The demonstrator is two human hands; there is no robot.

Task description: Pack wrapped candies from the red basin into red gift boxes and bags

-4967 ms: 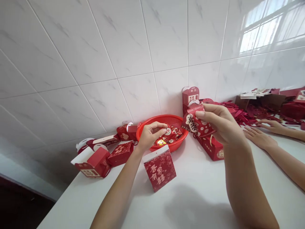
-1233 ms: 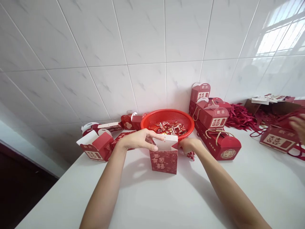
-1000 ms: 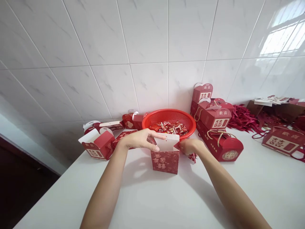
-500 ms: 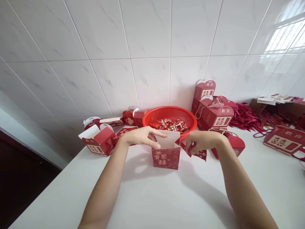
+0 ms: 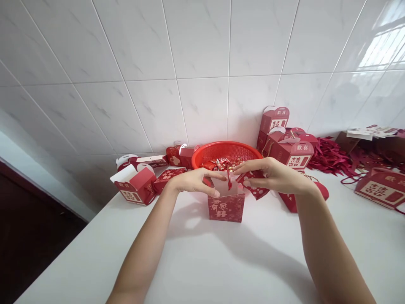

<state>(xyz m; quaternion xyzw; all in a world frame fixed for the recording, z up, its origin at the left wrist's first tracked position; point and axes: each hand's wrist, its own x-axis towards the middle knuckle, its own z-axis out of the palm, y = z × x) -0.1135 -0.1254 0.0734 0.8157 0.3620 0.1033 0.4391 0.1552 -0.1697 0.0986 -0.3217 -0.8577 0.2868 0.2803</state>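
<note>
The left hand point(image 5: 196, 181) spans the mouth of a small upright carton point(image 5: 226, 207) in the centre of the frame, grasping it with the thumb at the front edge and the forefinger toward the back. The carton is folded card, flat-sided, patterned red with pale characters outside and plain white inside; its top is open.

The right hand point(image 5: 276, 175), just beyond the carton's right side, has its thumb and fingers bent around a thin, glossy red packet point(image 5: 258, 193) with pale dots, tilted and creased. A slim red piece point(image 5: 230, 182) shows above the opening, between the two hands; whether a fingertip touches it is unclear.

Behind them sits a round basket point(image 5: 218, 151) of bright red, finely perforated material, holding shiny wrapped pieces point(image 5: 221, 163).

At centre right, gabled card boxes point(image 5: 291, 153) with rounded tabs and twisted cord are stacked near a tangled heap of crimson strips point(image 5: 329, 157). The worktop point(image 5: 196, 261) is smooth and white, against glossy, grey-veined tiles point(image 5: 142, 42).
</note>
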